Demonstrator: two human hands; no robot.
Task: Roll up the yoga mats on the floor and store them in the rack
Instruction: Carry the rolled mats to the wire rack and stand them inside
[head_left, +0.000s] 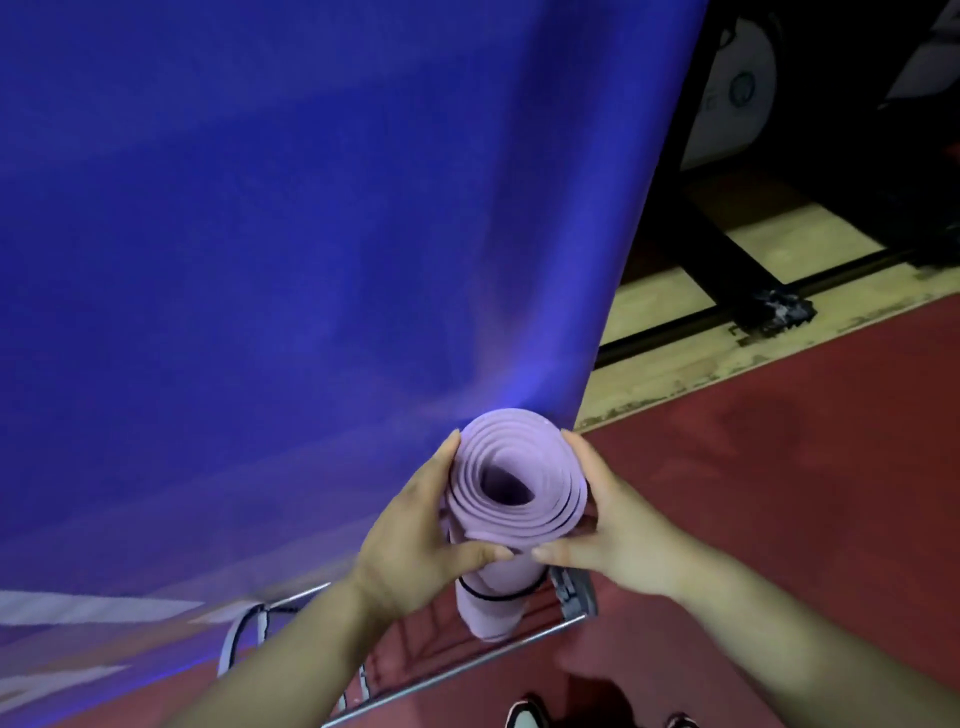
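A rolled lilac yoga mat (514, 467) stands upright, its spiral end facing me and a thin black strap round its lower part. My left hand (421, 540) grips its left side and my right hand (618, 530) grips its right side, thumbs meeting at the front. The mat's lower end sits inside a metal wire rack (467, 670) on the floor, at the rack's right end.
A big blue banner (311, 234) hangs right behind the rack. Loose straps (249, 629) lie at the rack's left end. Red floor (779, 467) spreads to the right, with a black metal frame (727, 270) on pale flooring beyond. My shoes (524, 714) show at the bottom.
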